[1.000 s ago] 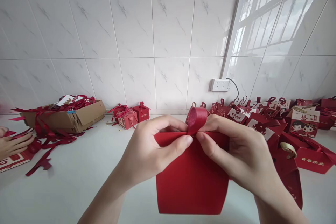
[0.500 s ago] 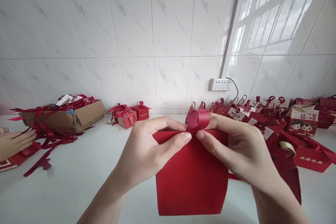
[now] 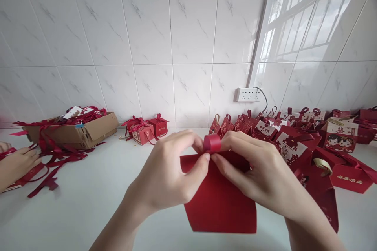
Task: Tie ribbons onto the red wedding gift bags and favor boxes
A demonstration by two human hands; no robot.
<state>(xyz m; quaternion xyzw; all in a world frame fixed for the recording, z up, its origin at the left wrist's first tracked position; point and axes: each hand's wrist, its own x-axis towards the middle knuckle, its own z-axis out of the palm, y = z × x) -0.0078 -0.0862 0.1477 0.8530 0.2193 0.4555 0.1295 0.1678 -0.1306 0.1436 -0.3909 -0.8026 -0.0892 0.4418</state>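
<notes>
The person's hands (image 3: 169, 172) pinch the red box (image 3: 222, 204) along its top beneath a ribbon loop (image 3: 212, 142).

One left hand (image 3: 173, 168) and one right hand (image 3: 253, 166) share one red box (image 3: 224, 204) with one ribbon loop (image 3: 212, 143). At the far left edge are two co-worker's hands (image 3: 22, 164) with one gift box (image 3: 28, 174). One cardboard carton (image 3: 66, 136) stands far left; its ribbons (image 3: 91, 113) are too tangled to count. Far centre, at least two small boxes (image 3: 143, 133); on the right, over ten party boxes (image 3: 350, 178), overlapping; one power strip (image 3: 249, 95).
</notes>
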